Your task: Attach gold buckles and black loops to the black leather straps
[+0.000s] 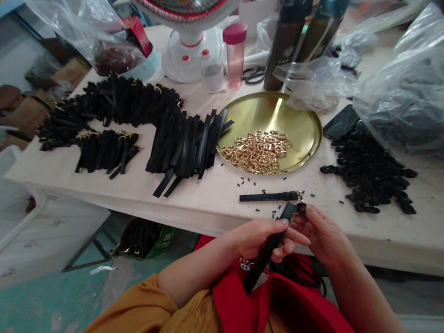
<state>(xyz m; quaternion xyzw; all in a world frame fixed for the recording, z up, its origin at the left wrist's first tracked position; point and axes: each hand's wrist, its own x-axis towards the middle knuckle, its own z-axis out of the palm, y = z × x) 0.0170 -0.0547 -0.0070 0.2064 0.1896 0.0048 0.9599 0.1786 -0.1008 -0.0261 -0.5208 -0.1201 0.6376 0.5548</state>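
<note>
While left hand (256,236) clamps black strap (268,250), right hand (324,235) pinches small dark piece (301,209)

Over the red cloth (288,306), the strap's long axis slants from lower left to upper right, its top end, just beside the piece, pointing toward the table (138,184).

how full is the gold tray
Partly full: gold buckles heap on its near left part, while the shiny floor of the tray shows behind and right of them.
</note>
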